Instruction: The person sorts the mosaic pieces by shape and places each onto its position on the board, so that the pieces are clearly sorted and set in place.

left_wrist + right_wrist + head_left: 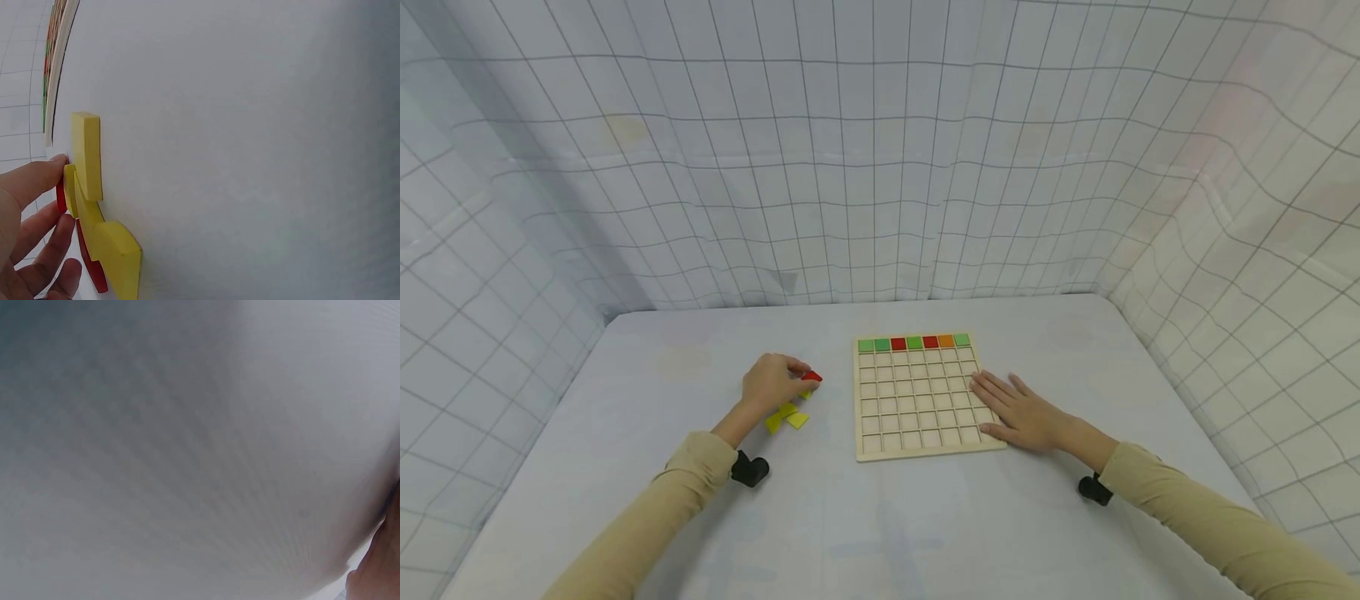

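Note:
My left hand pinches a small red tile between thumb and fingers, beside a loose cluster of yellow tiles. In the left wrist view the thumb lies on the edge of that red tile; a second red tile shows partly behind the yellow ones. Fingers spread and straight, my right hand rests at the right edge of a pale wooden grid board, fingertips over its rim. Seven green, red and orange tiles fill the board's far row.
A white cloth-covered table holds everything. Grid-patterned white curtains hang behind it and at both sides. A black wrist mount sits below the left sleeve, another below the right one.

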Demonstrator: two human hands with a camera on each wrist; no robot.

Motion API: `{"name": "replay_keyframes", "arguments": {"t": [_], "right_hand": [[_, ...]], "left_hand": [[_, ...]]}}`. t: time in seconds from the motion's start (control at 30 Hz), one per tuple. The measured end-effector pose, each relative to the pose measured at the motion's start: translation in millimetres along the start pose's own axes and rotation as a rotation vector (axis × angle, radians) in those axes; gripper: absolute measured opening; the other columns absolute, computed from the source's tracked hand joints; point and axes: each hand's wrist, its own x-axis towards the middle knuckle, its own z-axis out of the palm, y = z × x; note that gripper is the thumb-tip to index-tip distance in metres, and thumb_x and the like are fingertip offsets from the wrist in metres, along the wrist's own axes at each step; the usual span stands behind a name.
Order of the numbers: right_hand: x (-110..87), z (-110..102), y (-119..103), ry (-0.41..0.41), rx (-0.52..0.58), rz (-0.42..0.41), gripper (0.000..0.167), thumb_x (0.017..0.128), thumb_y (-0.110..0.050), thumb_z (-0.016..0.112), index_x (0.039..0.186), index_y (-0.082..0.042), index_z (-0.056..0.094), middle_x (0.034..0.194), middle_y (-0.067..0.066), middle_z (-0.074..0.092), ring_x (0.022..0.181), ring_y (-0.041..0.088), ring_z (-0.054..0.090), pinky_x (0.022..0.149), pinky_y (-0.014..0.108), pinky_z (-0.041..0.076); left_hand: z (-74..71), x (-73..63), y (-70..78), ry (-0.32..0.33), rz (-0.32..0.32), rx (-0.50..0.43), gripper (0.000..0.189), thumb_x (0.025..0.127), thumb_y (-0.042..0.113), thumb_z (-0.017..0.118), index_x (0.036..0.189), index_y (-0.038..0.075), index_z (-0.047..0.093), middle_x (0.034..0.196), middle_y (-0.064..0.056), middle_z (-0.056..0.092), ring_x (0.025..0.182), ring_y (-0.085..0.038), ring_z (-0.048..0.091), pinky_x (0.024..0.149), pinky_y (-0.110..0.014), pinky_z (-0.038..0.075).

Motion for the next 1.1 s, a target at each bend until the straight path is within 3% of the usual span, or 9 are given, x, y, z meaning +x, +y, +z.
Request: {"name": "replay_keyframes", "arguments": {"t": [0.57,0.87,1.1], "right_hand": [[-1.3,-2.4,-1.8,-0.01,0.0,0.01,0.073,0.1,-0.045,0.043,0.154,-0.006,0.014,0.162,0.011,0.01,0.15,0.029,0.01,0.116,0.06,0.012],[-1.5,1.9,0.1,0.04,0.005,-0.018,0.072,0.1,-0.045,0.043,0.154,-0.005,0.018,0.161,0.014,0.016,0.149,0.031,0.014,0.113,0.063,0.015],[-0.6,5.2,3.2,0.018,0.014,0.007,0.072,0.1,-0.05,0.037,0.155,-0.01,0.013,0.163,0.009,0.01,0.15,0.026,0.008,0.116,0.059,0.01]], "left_hand": [[-0.9,-1.4,2.6,-0.003,-0.025,0.01,0.036,0.077,0.036,0.079,0.101,0.009,0.076,0.094,-0.008,0.073,0.068,-0.016,0.052,0.048,-0.022,0.036],[0.8,0.5,0.5,-0.001,0.019,0.01,0.035,0.078,0.035,0.079,0.101,0.009,0.076,0.091,-0.007,0.074,0.063,-0.014,0.052,0.045,-0.022,0.036],[0.6,2.0,6.1,0.008,0.049,-0.011,0.033,0.078,0.033,0.078,0.101,0.009,0.076,0.09,-0.005,0.074,0.075,-0.017,0.055,0.046,-0.023,0.039]]}}
